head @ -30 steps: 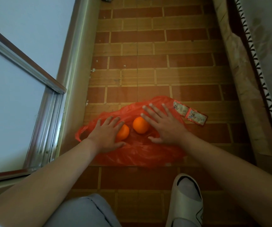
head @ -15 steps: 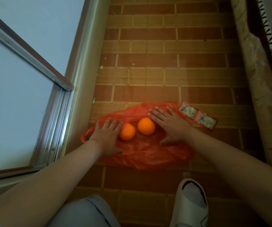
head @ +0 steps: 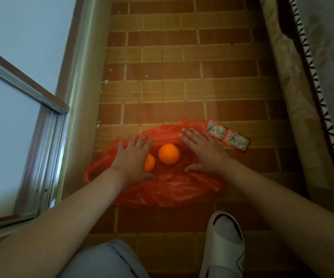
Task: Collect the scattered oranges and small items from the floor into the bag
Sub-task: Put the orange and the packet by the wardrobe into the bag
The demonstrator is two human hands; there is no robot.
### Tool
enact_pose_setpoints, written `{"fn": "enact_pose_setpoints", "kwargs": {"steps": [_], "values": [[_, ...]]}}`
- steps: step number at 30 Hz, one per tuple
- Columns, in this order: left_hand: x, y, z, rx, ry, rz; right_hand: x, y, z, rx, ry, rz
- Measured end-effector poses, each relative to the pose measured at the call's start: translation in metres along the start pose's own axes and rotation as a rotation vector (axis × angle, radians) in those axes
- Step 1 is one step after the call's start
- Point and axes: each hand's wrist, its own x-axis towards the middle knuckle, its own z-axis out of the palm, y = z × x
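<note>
A red plastic bag (head: 168, 189) lies flat on the brick-pattern floor. Two oranges sit on top of it: a larger orange (head: 169, 154) in the middle and a smaller orange (head: 149, 163) partly hidden under my left hand (head: 133, 157). That hand lies flat with straight fingers on the bag's left part, touching the smaller orange. My right hand (head: 203, 152) rests flat with spread fingers on the bag's right part, just right of the larger orange. A pair of joined small sachets (head: 228, 137) lies on the floor beyond my right hand's fingertips.
A wall base and a metal-framed sliding window (head: 41, 147) run along the left. A patterned mattress edge (head: 312, 97) borders the right. My white slipper (head: 223, 245) and a knee in light trousers (head: 102, 259) sit at the bottom.
Both hands slid slightly apart and stayed flat on the bag. My left hand now covers more of the smaller orange. The camera view shifted a little.
</note>
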Motion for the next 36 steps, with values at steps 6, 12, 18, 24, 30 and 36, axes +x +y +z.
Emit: {"fn": "enact_pose_setpoints", "kwargs": {"steps": [6, 12, 18, 24, 30, 36], "values": [[0.013, 0.052, -0.017, -0.113, 0.224, 0.147, -0.018, 0.006, -0.019, 0.120, 0.588, 0.063], [0.011, 0.057, -0.019, -0.099, 0.217, 0.134, -0.045, 0.064, -0.014, 0.169, 0.293, 0.581], [0.006, 0.058, -0.023, -0.076, 0.201, 0.141, -0.040, 0.084, 0.008, 0.190, 0.010, 0.619], [0.000, 0.054, -0.028, -0.081, 0.220, 0.161, -0.030, 0.098, 0.012, 0.200, -0.031, 0.668], [-0.006, 0.036, -0.026, -0.081, 0.216, 0.141, -0.034, 0.103, 0.022, 0.283, 0.079, 0.857], [-0.009, 0.030, -0.027, -0.124, 0.228, 0.119, -0.040, 0.096, 0.022, 0.639, 0.269, 0.959]]}}
